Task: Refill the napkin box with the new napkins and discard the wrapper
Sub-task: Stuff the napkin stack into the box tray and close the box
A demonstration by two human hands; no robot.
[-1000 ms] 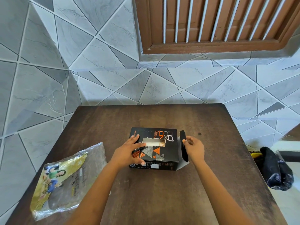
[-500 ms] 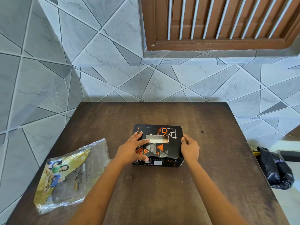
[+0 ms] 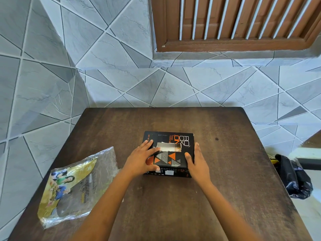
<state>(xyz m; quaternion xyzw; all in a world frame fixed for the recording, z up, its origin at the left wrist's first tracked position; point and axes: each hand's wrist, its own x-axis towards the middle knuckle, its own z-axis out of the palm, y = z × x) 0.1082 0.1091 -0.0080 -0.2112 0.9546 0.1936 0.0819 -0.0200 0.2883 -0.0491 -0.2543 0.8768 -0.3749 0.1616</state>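
The black napkin box (image 3: 173, 160) with orange and grey triangles lies flat on the brown table (image 3: 173, 209). White paper shows through its top slot (image 3: 167, 147). My left hand (image 3: 140, 159) rests on the box's left half, fingers spread on top and thumb against the front face. Against the box's right end presses my right hand (image 3: 198, 164), with its thumb on the top edge, and the end flap is closed. The wrapper (image 3: 74, 185), clear plastic with a yellow print, lies flattened on the table's left side, apart from both hands.
A black plastic bag (image 3: 295, 178) sits on the floor just past the table's right edge. Tiled walls stand behind and to the left of the table. A brown wooden shutter (image 3: 234, 23) is set in the wall above.
The box's right end flap was open in my right hand. It is closed now, and that hand lies flat against the end. My left hand stayed on top.
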